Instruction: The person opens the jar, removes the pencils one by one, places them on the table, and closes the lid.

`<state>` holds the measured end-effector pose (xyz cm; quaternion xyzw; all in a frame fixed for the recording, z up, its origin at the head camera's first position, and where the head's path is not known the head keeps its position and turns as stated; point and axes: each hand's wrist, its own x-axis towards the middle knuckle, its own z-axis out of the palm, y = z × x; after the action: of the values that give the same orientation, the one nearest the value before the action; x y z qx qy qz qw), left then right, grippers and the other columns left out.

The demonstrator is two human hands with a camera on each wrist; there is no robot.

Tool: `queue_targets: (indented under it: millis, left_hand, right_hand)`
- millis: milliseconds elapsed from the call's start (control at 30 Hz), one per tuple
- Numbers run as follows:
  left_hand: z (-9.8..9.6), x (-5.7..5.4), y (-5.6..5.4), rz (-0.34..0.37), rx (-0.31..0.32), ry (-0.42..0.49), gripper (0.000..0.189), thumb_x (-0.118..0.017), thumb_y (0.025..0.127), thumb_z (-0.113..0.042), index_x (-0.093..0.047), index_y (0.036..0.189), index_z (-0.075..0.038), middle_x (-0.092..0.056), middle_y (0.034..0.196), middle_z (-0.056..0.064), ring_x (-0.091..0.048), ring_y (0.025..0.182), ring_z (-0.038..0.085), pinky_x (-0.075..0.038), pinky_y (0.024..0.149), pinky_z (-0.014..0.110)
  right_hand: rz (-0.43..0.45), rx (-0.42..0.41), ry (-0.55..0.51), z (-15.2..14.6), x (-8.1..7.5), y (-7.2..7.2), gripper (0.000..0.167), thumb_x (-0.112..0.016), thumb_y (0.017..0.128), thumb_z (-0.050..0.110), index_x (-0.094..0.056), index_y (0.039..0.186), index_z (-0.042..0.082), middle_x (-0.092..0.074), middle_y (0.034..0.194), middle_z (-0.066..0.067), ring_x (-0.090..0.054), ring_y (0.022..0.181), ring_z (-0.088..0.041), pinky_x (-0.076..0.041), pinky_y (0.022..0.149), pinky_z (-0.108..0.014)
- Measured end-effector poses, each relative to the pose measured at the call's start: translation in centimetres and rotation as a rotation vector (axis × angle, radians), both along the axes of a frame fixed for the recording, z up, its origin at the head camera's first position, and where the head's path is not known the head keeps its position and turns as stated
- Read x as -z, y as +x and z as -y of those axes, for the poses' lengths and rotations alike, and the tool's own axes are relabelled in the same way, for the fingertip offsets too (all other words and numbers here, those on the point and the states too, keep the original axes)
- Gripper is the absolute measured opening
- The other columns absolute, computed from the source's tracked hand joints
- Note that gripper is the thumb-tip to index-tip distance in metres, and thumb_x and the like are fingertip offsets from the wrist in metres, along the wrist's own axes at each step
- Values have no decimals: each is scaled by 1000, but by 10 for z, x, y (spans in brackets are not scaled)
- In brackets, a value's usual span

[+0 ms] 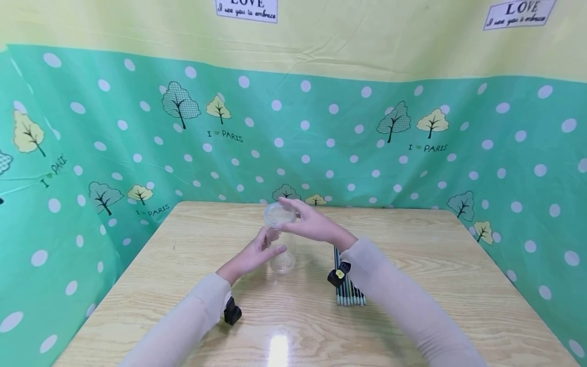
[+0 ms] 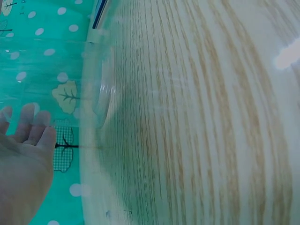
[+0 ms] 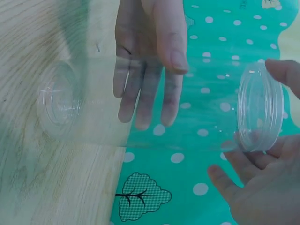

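Observation:
A clear plastic jar (image 1: pixel 283 261) stands upright near the middle of the table, its round lid (image 3: pixel 262 108) on top. My right hand (image 1: pixel 316 224) spans the lid from the right, thumb on one side of its rim and fingers on the other. On the jar's left, my left hand (image 1: pixel 252 257) reaches around the clear wall. Through the wall in the right wrist view its fingers (image 3: pixel 145 101) look straight, and the thumb overlaps the jar's edge. The left wrist view shows the fingertips right at the jar (image 2: pixel 70 84).
Several dark pencils (image 1: pixel 350 298) lie side by side on the wooden table (image 1: pixel 192 285), partly hidden under the right forearm. A green and yellow printed cloth (image 1: pixel 302 127) hangs behind the table and along its sides. Black wrist cameras hang below both sleeves.

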<state>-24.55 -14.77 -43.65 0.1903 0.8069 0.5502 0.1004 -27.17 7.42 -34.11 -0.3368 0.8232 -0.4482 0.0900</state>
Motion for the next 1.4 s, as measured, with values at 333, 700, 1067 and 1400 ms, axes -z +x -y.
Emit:
queue_targets:
  millis: [333,700,1067,1400]
  left_hand:
    - [1,1,0,-7,4,-10,81,-61,99,-45,-11,160,-26,-29,159,17,-23,148,37,-19,117,60]
    - [-1,0,1,-13,-3,-15,80,-63,99,-42,-13,159,-23,-32,158,17,-25,147,35,-20,119,53]
    - [-2,-1,2,-3,-14,-24,83,-64,98,-43,-12,160,-24,-32,158,16,-25,146,40,-23,117,57]
    - [-2,1,0,-37,-15,-22,81,-64,98,-40,-14,159,-20,-33,157,21,-27,145,44,-23,116,60]
  right_hand:
    - [-50,47,-1,4,3,4,83,-71,92,45,-29,159,20,-37,157,-5,-39,140,-25,-39,108,-55]
    - [-41,98,-16,-11,6,8,89,-73,90,48,-26,159,19,-31,159,-4,-36,141,-27,-34,112,-56]
    - [-29,97,-11,-36,17,10,85,-71,92,49,-27,159,19,-28,161,-5,-30,145,-32,-29,114,-57]
    - [-29,144,27,-69,28,16,77,-67,96,45,-28,158,21,-30,161,-5,-28,146,-33,-27,115,-59]
